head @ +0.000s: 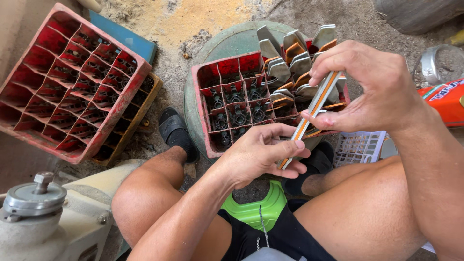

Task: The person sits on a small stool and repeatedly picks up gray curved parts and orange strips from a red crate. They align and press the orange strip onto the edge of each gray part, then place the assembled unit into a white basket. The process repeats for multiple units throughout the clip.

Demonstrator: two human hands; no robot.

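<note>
Both my hands hold a long flat metal piece (313, 109), grey with an orange edge, tilted over a red divided crate (227, 67). My left hand (258, 152) pinches its lower end. My right hand (367, 89) grips its upper end between thumb and fingers. Several similar grey and orange pieces (290, 63) stand upright in the crate's right-hand cells. The left-hand cells of that crate show dark round parts at the bottom. I sit on a green stool (256, 208) with my knees on either side.
A second red crate (67, 82) with bare cells rests tilted on a yellowish crate (140, 108) at the left. A cream machine with a metal cap (36, 195) stands at the lower left. A white plastic basket (360, 147) and an orange object (447, 99) lie at the right.
</note>
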